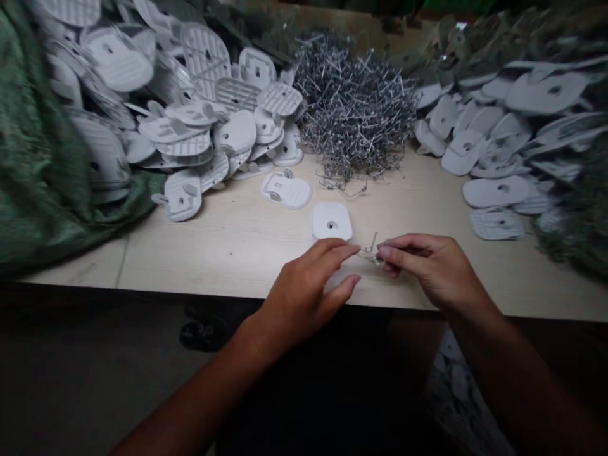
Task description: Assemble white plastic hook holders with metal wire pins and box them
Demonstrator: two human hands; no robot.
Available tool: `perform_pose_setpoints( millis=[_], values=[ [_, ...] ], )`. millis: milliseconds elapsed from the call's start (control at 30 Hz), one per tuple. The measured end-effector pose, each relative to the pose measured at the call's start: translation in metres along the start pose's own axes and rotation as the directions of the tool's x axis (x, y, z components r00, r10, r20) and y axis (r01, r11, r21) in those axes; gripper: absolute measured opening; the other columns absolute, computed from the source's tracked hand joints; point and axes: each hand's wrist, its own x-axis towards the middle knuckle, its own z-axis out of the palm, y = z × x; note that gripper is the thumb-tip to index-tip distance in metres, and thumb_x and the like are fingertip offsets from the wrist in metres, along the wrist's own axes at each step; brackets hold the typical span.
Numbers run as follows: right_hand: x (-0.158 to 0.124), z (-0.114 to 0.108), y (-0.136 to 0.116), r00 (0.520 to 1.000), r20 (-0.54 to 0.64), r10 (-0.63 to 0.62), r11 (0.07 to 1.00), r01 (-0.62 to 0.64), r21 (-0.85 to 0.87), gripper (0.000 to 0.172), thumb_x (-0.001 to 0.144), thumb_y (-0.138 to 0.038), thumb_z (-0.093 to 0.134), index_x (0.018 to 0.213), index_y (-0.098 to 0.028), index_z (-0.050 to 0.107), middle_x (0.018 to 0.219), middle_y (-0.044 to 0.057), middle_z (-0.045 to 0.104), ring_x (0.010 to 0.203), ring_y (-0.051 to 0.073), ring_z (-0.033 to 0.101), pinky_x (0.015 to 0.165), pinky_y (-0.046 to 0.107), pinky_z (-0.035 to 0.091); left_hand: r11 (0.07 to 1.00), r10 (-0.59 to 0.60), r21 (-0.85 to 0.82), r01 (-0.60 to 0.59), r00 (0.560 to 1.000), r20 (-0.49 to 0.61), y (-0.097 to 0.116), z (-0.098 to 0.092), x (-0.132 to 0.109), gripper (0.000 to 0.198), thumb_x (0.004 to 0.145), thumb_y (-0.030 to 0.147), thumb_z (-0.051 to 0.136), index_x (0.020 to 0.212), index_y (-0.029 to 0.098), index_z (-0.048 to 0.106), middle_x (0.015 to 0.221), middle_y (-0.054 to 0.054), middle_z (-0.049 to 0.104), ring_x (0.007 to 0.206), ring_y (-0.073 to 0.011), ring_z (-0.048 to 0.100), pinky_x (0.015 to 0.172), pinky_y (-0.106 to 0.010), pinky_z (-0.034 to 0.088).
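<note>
Near the table's front edge my right hand (422, 259) pinches a small wire spring (368, 249) between thumb and fingers. The spring's thin legs point toward my left hand (316, 282). My left hand is open, thumb and fingers apart, with its fingertips close beside the wire; whether they touch it I cannot tell. Just beyond my left fingers a white rounded plastic piece (331, 220) with a small centre hole lies flat. Farther back and to the left lies another white plastic piece (286, 190), with raised tabs.
A heap of metal springs (356, 107) stands at the back middle. White plastic pieces are piled at left (190, 126) and right (494, 139). A green woven sack (42, 152) borders the left pile. Below the right table edge, a bag of pale pieces (458, 386) shows dimly.
</note>
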Motion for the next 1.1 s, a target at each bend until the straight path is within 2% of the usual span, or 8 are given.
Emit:
perform_pose_setpoints(
  millis=[100, 267, 400, 533, 633, 733, 867, 1100],
  values=[
    [-0.015, 0.019, 0.004, 0.990, 0.104, 0.101, 0.983, -0.115, 0.145, 0.031, 0.076, -0.045, 0.099, 0.086, -0.019, 0.086, 0.073, 0.005, 0.077, 0.061, 0.015, 0.068, 0.059, 0.026, 0.056, 1.000, 0.010, 0.009, -0.011, 0.993, 0.117, -0.004, 0.012, -0.003, 0.020, 0.107, 0.022, 0.061, 0.123, 0.020, 0.074, 0.122, -0.009, 0.078, 0.113, -0.0230, 0.076, 0.099, -0.038, 0.063],
    [-0.020, 0.041, 0.010, 0.968, 0.151, 0.199, 0.939, -0.233, 0.255, 0.033, 0.073, -0.046, 0.100, 0.081, -0.018, 0.084, 0.067, 0.004, 0.075, 0.056, 0.014, 0.066, 0.055, 0.026, 0.057, 0.998, -0.053, 0.041, 0.043, 0.955, 0.291, -0.011, 0.009, -0.009, 0.023, 0.109, 0.023, 0.054, 0.115, 0.021, 0.076, 0.114, -0.008, 0.080, 0.106, -0.0243, 0.077, 0.094, -0.038, 0.061],
    [-0.019, 0.042, 0.009, 0.989, 0.065, 0.131, 0.977, -0.140, 0.160, 0.032, 0.078, -0.048, 0.096, 0.092, -0.021, 0.087, 0.075, 0.006, 0.079, 0.064, 0.019, 0.071, 0.060, 0.031, 0.061, 0.971, -0.185, -0.104, 0.213, 0.955, 0.232, -0.021, 0.004, -0.017, 0.017, 0.106, 0.028, 0.062, 0.109, 0.023, 0.077, 0.108, -0.007, 0.083, 0.102, -0.0241, 0.078, 0.095, -0.039, 0.061],
    [-0.021, 0.032, 0.012, 0.996, -0.078, 0.031, 1.000, -0.031, 0.008, 0.031, 0.082, -0.051, 0.092, 0.096, -0.023, 0.087, 0.078, 0.007, 0.079, 0.068, 0.020, 0.072, 0.058, 0.030, 0.060, 0.678, -0.526, -0.521, 0.519, 0.837, 0.150, -0.030, 0.006, -0.029, 0.019, 0.102, 0.036, 0.070, 0.101, 0.018, 0.075, 0.096, -0.008, 0.084, 0.088, -0.0217, 0.081, 0.088, -0.037, 0.065],
    [-0.023, 0.033, 0.016, 0.994, 0.040, 0.102, 0.995, -0.101, -0.010, 0.034, 0.081, -0.052, 0.092, 0.097, -0.022, 0.088, 0.079, 0.007, 0.080, 0.066, 0.019, 0.070, 0.056, 0.028, 0.057, 0.456, -0.636, -0.709, 0.538, 0.754, 0.163, -0.034, 0.011, -0.035, 0.024, 0.098, 0.040, 0.076, 0.101, 0.016, 0.072, 0.097, -0.008, 0.084, 0.085, -0.0213, 0.082, 0.090, -0.037, 0.066],
    [-0.023, 0.045, 0.019, 0.964, 0.197, 0.181, 0.978, -0.197, 0.065, 0.036, 0.080, -0.052, 0.091, 0.099, -0.021, 0.088, 0.084, 0.008, 0.082, 0.069, 0.018, 0.071, 0.061, 0.029, 0.060, 0.386, -0.645, -0.751, 0.536, 0.739, 0.196, -0.037, 0.017, -0.035, 0.028, 0.095, 0.042, 0.080, 0.102, 0.016, 0.072, 0.099, -0.008, 0.084, 0.086, -0.0214, 0.083, 0.091, -0.037, 0.065],
    [-0.017, 0.064, 0.024, 0.974, 0.147, 0.174, 0.963, -0.200, 0.183, 0.039, 0.078, -0.053, 0.094, 0.097, -0.020, 0.087, 0.085, 0.008, 0.082, 0.069, 0.017, 0.073, 0.065, 0.030, 0.063, 0.408, -0.625, -0.744, 0.529, 0.756, 0.195, -0.041, 0.022, -0.032, 0.028, 0.096, 0.042, 0.079, 0.102, 0.016, 0.072, 0.103, -0.009, 0.085, 0.086, -0.0200, 0.082, 0.088, -0.034, 0.065],
    [-0.008, 0.069, 0.030, 0.982, 0.099, 0.160, 0.962, -0.177, 0.207, 0.043, 0.078, -0.053, 0.095, 0.099, -0.018, 0.086, 0.092, 0.011, 0.083, 0.070, 0.018, 0.074, 0.064, 0.030, 0.063, 0.615, -0.582, -0.554, 0.562, 0.797, 0.163, -0.046, 0.014, -0.026, 0.023, 0.098, 0.039, 0.075, 0.098, 0.016, 0.074, 0.089, -0.005, 0.079, 0.070, -0.0154, 0.077, 0.068, -0.025, 0.058]
  ],
)
